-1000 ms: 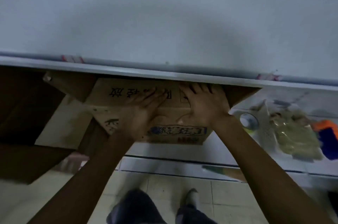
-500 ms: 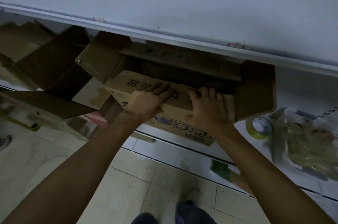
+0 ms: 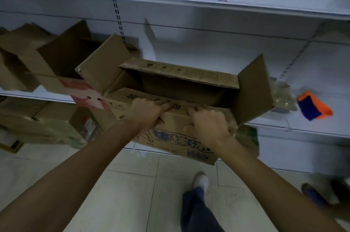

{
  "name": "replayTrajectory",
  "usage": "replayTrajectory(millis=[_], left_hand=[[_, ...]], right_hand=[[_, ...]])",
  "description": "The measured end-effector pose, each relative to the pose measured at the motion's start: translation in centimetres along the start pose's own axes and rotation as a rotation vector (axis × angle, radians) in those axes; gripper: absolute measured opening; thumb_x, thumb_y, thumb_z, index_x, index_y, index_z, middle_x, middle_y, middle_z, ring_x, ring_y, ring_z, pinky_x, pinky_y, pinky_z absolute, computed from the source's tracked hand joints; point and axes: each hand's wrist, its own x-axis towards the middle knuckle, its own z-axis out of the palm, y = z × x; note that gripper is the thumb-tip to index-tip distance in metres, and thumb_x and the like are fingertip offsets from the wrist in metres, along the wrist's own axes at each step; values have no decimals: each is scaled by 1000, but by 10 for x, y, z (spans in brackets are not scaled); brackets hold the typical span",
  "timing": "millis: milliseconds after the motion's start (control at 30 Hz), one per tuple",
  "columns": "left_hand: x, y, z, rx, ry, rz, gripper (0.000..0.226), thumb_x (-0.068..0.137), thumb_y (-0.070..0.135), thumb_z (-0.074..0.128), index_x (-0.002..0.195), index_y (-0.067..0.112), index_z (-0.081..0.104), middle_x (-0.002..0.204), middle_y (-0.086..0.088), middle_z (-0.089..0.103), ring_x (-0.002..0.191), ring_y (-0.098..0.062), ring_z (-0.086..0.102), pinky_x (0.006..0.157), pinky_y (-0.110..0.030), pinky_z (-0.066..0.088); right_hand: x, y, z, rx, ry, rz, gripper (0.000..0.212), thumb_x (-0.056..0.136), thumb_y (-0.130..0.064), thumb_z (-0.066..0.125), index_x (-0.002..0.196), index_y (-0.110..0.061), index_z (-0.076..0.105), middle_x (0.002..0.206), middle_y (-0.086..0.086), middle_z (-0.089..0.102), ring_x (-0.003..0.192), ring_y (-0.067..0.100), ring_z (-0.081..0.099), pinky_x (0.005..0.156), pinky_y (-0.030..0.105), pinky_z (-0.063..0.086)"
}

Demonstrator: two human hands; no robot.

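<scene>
An open brown cardboard box [image 3: 176, 142] with blue print on its front sits half over the edge of a white shelf [image 3: 303, 129]. Its side flaps stand up at left and right and the far flap folds over the empty inside. My left hand [image 3: 146, 113] grips the near flap, fingers over its top and thumb under the fold. My right hand [image 3: 208, 123] grips the same flap just to the right, fingers curled over its edge.
More open cardboard boxes [image 3: 56, 61] crowd the shelf to the left, and others sit below [image 3: 37, 123]. An orange and blue object [image 3: 313, 108] and a clear bag [image 3: 284, 97] lie on the shelf at right. Another shelf [image 3: 189, 0] runs overhead. Pale tile floor [image 3: 132, 193] lies below, with my shoe [image 3: 200, 179].
The box has come out from under the upper shelf toward me, so its open inside now shows. Both hands stay on the near flap, fingers now curled over it.
</scene>
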Motion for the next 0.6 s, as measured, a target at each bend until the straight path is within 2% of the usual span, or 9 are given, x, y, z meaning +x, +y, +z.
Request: replayTrajectory(millis=[67, 133, 233, 333, 433, 500, 533, 600], left_hand=[[-15, 9, -21, 10, -11, 11, 59, 81, 50, 64, 136, 33, 48, 111, 0, 69, 85, -24, 67, 61, -33, 53], [-25, 20, -48, 44, -38, 20, 58, 85, 53, 58, 138, 40, 40, 110, 4, 67, 90, -21, 65, 68, -33, 53], [-31, 31, -93, 124, -105, -2, 56, 87, 53, 54, 138, 46, 33, 115, 11, 63, 98, -15, 61, 73, -28, 45], [-29, 31, -140, 131, -168, -36, 57, 82, 57, 60, 133, 46, 37, 116, 11, 61, 103, -17, 58, 73, -30, 41], [-24, 29, -172, 83, -223, -63, 56, 76, 60, 65, 123, 40, 44, 112, 9, 61, 103, -16, 56, 78, -33, 45], [-22, 30, -190, 45, -161, -78, 54, 75, 59, 67, 119, 36, 46, 115, 8, 59, 108, -17, 54, 85, -35, 46], [-24, 30, -197, 51, -90, -88, 59, 75, 60, 66, 124, 35, 44, 124, 8, 56, 117, -17, 50, 95, -37, 41], [-35, 36, -201, 85, 131, -166, 86, 73, 69, 62, 144, 35, 28, 152, 5, 33, 141, -17, 25, 116, -40, 13]], right_hand=[[-21, -10, -16, -21, 13, -12, 46, 92, -48, 50, 131, -23, 46, 110, 4, 65, 95, 25, 61, 61, 29, 34], [-40, -16, -35, -37, 30, -19, 47, 91, -52, 50, 129, -26, 46, 98, 1, 66, 85, 24, 63, 61, 30, 38], [-58, -17, -72, -41, 64, -36, 48, 88, -60, 50, 123, -27, 47, 79, -3, 56, 70, 20, 54, 60, 28, 37], [-65, -11, -114, -80, 112, -82, 47, 86, -65, 50, 109, -24, 49, 68, -7, 42, 65, 16, 46, 56, 28, 30], [-66, -3, -144, -104, 144, -115, 49, 82, -68, 52, 102, -23, 50, 70, -7, 45, 67, 16, 49, 58, 29, 34], [-62, 5, -162, -80, 153, -131, 53, 79, -70, 53, 105, -23, 54, 74, -7, 52, 70, 15, 52, 59, 29, 35], [-60, 10, -172, -69, 157, -136, 55, 78, -71, 53, 108, -24, 56, 80, -5, 57, 74, 16, 55, 61, 29, 37], [-57, 23, -191, -51, 157, -140, 58, 76, -72, 55, 109, -24, 58, 89, -3, 62, 82, 18, 59, 65, 31, 40]])
